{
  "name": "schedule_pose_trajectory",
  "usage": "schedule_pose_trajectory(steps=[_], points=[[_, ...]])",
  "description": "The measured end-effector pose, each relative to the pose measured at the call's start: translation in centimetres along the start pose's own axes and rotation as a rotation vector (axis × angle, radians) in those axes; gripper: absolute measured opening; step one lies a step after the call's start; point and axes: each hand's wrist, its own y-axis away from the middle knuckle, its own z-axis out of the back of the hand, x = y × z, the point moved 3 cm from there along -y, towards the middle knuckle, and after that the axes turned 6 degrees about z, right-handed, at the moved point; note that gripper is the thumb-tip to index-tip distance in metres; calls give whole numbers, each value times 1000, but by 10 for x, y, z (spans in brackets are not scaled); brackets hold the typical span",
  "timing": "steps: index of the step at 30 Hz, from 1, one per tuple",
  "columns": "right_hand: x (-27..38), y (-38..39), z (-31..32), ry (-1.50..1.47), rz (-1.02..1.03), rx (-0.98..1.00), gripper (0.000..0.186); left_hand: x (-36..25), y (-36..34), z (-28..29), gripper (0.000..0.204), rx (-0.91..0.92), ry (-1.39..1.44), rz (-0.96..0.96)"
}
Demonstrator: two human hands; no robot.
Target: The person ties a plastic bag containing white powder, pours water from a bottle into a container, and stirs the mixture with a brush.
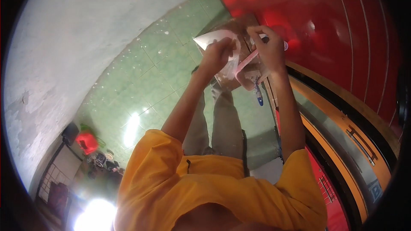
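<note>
My left hand [218,53] is closed on a crumpled white, partly see-through plastic sheet or bag [207,37] over a brown box-like surface [229,84]. To its right, my right hand [267,47] is raised with thumb and index finger pinched; what they hold, if anything, I cannot make out. A pink object [243,77] with a long strip lies below that hand. Under it sits a brush [258,94] with a blue handle. A small round dark-and-white item is partly hidden by my right fingers.
A glossy red panel [325,30] and an orange cabinet [364,145] with metal handles line the right side. Green tiled floor [154,81] stretches beside a white wall [77,25]. A red plastic container [87,142], pots and other items stand at the lower left near bright glare.
</note>
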Motion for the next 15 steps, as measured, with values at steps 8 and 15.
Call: schedule_pose_trajectory(steps=[8,15], points=[[-30,37,-19,-333,-317,-78,17,3,2,0,24,18,20,21],[-47,52,-30,-241,-278,-160,26,-2,5,3,27,9,40,52]])
